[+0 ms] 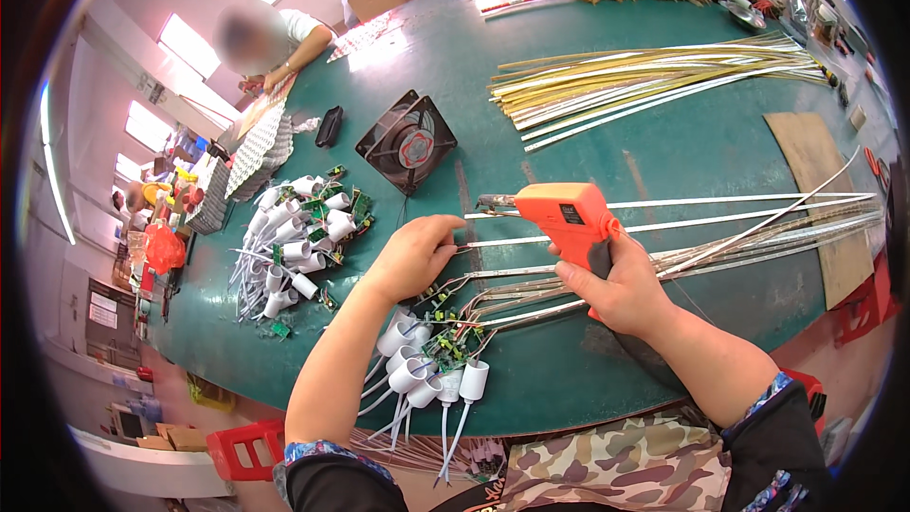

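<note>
My right hand (621, 284) grips an orange pistol-shaped soldering gun (561, 209) with a dark handle. Its metal tip points left, just above the end of a white strip (682, 202). Beside that tip, my left hand (417, 254) has its fingers bent together at the left ends of the strips, closed on a thin wire mostly hidden by the fingertips. Below my left hand lie several white lamp sockets (409, 374) with white cords and small green circuit boards (450, 346). Thin wires join some boards to the strips running right.
A black fan (408, 144) stands beyond my left hand, beside a heap of sockets and boards (299, 237). Yellow and white strips (626, 90) lie at the far right. A flat brown board (820, 199) supports the strips' right ends. Another person (275, 43) sits at the far left edge.
</note>
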Demonstrator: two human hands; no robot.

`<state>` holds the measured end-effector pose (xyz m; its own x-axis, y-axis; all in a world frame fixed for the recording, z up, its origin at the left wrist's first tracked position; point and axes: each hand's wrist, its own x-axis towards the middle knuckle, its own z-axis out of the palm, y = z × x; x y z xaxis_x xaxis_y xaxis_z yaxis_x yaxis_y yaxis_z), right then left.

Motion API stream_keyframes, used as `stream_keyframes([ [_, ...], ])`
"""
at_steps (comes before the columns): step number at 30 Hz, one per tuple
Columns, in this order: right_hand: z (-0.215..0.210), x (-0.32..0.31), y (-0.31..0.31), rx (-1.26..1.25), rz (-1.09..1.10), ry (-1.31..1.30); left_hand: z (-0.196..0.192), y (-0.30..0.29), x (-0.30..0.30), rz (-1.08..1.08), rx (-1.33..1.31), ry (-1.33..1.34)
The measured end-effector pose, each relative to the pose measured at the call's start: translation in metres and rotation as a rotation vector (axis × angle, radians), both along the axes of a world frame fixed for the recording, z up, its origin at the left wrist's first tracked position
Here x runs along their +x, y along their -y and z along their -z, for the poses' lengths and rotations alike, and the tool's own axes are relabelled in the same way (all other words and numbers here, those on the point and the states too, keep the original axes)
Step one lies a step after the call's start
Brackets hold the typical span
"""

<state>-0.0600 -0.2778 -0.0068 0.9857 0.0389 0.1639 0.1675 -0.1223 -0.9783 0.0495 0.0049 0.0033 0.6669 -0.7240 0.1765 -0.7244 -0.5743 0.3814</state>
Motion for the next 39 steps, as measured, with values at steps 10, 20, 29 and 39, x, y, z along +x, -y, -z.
stream_keyframes([
  [10, -0.005, -0.006, 0.002, -0.064, -0.091, -0.033, 0.0, -0.002, -0.002, -0.027, 0.013, 0.097],
  [20, -0.011, -0.01, -0.001, -0.152, -0.138, -0.003, 0.003, -0.001, -0.001, -0.019, -0.03, 0.125],
  [29, -0.011, -0.012, -0.001, -0.166, -0.144, -0.009, 0.009, -0.002, 0.002, -0.036, -0.012, 0.125],
  [39, -0.014, -0.012, 0.0, -0.193, -0.127, -0.015, 0.009, 0.0, 0.002, -0.046, -0.024, 0.124],
])
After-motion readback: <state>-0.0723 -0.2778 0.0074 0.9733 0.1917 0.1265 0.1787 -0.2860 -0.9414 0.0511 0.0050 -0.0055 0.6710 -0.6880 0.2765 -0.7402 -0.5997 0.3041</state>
